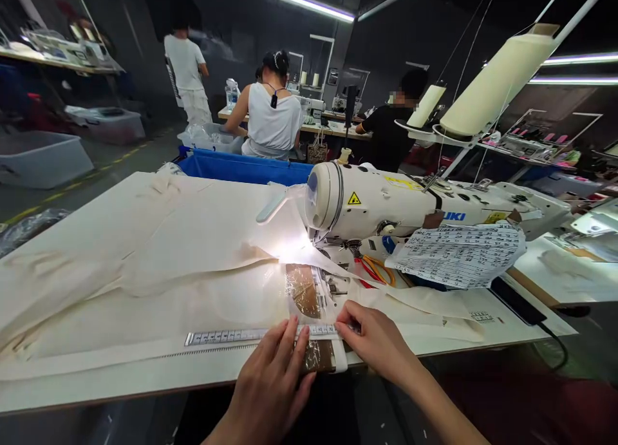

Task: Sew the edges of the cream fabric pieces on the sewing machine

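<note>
A white measuring tape (229, 337) lies along the front part of the sewing table, over pale cream fabric (193, 303). My left hand (275, 374) rests on the tape with its fingers stretched out and slightly apart. The right hand (367, 335) pinches the tape's right end between thumb and forefinger. Just beyond my hands is the needle area of a white sewing machine (376, 197), whose lamp lights the cloth. A brown plate under clear film (302, 290) shows between the hands and the needle.
A patterned cloth (458, 255) hangs against the machine's front. A black device (519, 300) with a cable lies to the right. Thread cones (502, 78) stand at the upper right. Behind the table are a blue bin (246, 166) and several people.
</note>
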The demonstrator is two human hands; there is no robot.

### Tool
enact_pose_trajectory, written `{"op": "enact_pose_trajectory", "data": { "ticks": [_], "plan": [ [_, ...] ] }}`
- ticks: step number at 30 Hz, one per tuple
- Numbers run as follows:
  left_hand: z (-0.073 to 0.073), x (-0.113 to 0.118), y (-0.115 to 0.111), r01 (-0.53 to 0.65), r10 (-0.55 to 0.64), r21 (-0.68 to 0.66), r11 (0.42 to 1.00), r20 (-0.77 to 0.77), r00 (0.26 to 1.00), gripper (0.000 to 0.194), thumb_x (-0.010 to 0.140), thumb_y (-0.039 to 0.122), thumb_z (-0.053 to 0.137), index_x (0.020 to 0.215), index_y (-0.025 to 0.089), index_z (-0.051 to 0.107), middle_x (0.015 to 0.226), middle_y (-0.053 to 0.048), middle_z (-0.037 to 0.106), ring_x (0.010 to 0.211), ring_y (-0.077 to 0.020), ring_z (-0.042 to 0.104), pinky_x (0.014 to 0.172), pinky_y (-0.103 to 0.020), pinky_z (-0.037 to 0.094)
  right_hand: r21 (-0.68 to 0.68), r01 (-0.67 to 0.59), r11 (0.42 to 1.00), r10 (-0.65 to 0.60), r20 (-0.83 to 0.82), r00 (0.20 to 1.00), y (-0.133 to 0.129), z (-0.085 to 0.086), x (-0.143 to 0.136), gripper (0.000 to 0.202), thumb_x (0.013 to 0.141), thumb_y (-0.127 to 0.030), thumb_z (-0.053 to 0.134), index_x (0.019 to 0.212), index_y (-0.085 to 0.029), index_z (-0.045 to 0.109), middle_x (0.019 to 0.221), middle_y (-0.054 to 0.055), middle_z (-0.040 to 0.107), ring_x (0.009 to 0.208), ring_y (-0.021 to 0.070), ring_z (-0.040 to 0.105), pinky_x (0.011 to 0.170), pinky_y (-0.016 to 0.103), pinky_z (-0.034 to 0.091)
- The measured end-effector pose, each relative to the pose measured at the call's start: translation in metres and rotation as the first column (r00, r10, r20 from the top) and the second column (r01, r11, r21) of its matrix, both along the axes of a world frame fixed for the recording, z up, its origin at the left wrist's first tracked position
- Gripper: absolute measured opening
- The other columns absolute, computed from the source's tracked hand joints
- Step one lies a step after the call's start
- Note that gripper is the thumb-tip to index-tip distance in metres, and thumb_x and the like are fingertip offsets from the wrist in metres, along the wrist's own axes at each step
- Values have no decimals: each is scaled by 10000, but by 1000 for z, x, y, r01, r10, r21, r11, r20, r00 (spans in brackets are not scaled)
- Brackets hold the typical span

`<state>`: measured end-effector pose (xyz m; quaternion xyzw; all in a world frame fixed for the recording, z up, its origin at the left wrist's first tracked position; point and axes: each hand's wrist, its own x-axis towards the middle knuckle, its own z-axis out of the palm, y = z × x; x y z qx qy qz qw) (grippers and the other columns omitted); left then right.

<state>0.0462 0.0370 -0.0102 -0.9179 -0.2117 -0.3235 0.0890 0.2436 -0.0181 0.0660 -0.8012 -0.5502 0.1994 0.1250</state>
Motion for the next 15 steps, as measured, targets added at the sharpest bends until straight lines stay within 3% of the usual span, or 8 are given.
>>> {"op": "enact_pose_trajectory", "data": {
  "ticks": [6, 11, 15],
  "plan": [
    [1, 1, 2, -13, 12, 25, 1000, 18, 1000, 393, 975, 335, 391, 1208, 127, 631, 1268, -110, 627, 1134, -246, 571, 919, -330, 470, -4, -34, 999, 34, 18, 999, -1, -6, 0, 118, 864, -205, 462, 762, -225, 519, 779, -16, 675, 723, 175, 587, 630, 259, 333],
    [-17, 8, 11, -28, 3, 208, 978, 121, 993, 531, 1016, 461, 248, 1100, 143, 666, 1101, -105, 693, 989, -214, 629, 826, -287, 499, -12, -76, 997, 76, 12, 997, -2, -24, 10, 143, 885, -289, 406, 772, -248, 483, 769, -5, 680, 718, 206, 624, 644, 281, 381],
    [-33, 16, 17, -113, 66, 303, 946, 162, 985, 238, 967, 325, 501, 1063, 163, 647, 1054, -94, 702, 932, -184, 654, 812, -261, 519, 48, -119, 992, 121, -32, 992, 1, -39, 21, 183, 897, -370, 403, 776, -261, 487, 770, -8, 691, 671, 197, 622, 629, 275, 417]
  ]
}}
